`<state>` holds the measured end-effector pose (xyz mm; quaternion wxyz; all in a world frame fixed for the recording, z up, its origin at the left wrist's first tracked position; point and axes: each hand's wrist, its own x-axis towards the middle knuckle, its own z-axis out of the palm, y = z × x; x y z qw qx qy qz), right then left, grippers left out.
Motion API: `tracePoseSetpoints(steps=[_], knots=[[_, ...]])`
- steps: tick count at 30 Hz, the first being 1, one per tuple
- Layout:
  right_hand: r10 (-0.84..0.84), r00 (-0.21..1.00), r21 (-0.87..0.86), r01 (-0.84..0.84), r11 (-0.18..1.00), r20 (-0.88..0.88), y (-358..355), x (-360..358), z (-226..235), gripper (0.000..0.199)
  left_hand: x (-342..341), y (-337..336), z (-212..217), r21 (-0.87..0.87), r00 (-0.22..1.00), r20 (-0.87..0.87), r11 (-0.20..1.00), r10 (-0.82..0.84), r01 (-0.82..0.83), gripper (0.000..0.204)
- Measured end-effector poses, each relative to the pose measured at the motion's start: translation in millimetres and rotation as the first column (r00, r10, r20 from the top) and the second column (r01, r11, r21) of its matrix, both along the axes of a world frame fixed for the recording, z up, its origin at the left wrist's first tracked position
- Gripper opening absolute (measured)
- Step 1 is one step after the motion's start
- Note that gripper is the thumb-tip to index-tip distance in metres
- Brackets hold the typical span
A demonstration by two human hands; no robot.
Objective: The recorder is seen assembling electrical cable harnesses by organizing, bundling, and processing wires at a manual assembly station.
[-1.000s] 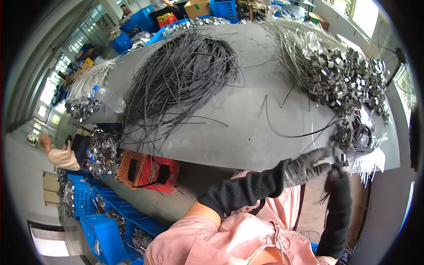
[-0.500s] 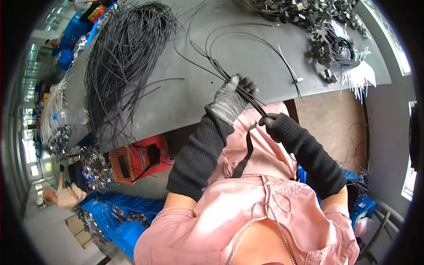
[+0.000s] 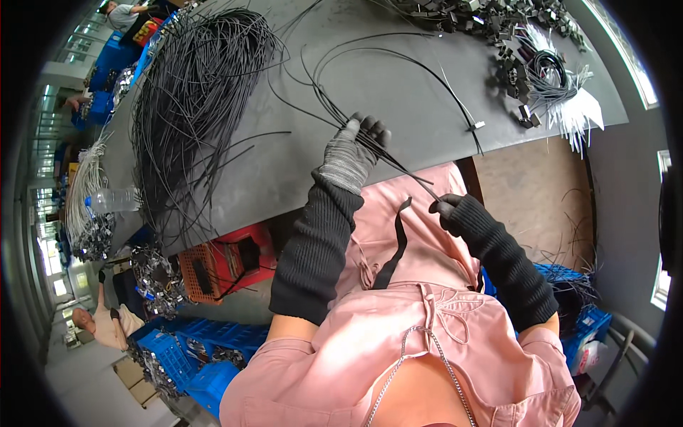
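Note:
My left hand (image 3: 353, 151), in a grey glove, is closed round a small bundle of thin black cables (image 3: 393, 162) above the table's near edge. The cables' long tails curve away over the tabletop. Lower and to the right, my right hand (image 3: 449, 206), also gloved, pinches the end of a strand that sticks out past the rest of the bundle. Whether it pinches one or more is too fine to tell. A black cable with a small white connector (image 3: 478, 125) lies near the table edge, to the right of the bundle.
A large heap of black cables (image 3: 199, 92) covers the left of the grey table (image 3: 284, 171). Small metal parts (image 3: 491, 28) are piled at the far right, beside a coiled cable bundle (image 3: 551, 75) with white ends. Below stand an orange basket (image 3: 198, 274) and blue crates (image 3: 167, 352). A co-worker (image 3: 107, 324) is at left.
My hands have moved further apart: the left went left with the bundle, the right slightly right and down. The right now grips a strand end drawn out from the bundle.

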<state>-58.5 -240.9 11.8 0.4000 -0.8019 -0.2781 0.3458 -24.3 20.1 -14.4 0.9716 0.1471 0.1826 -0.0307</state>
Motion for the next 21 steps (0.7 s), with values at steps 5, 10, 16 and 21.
tracePoseSetpoints(steps=[5, 10, 16, 21], knots=[[0.041, 0.866, 0.073, -0.089, 0.993, 0.498, 1, 4, -40, 0.021, -8, -8, -16, 0.053, 0.988, -0.156, 0.999, 0.004, 0.004, 0.013], [-0.198, 0.978, 0.051, 0.201, 0.978, -0.062, 24, 17, -17, 0.028, -19, -28, -15, 0.116, 0.969, -0.045, 0.963, -0.241, 0.245, 0.014], [-0.325, 0.895, -0.09, 0.312, 0.946, -0.305, -1, 11, -19, 0.028, -12, -11, -3, 0.121, 0.993, -0.009, 0.986, -0.118, 0.118, 0.013], [0.017, 0.919, -0.015, -0.012, 1.0, 0.394, -5, 12, -33, 0.018, -12, -27, -8, 0.066, 0.987, 0.018, 0.985, -0.16, 0.159, 0.012]])
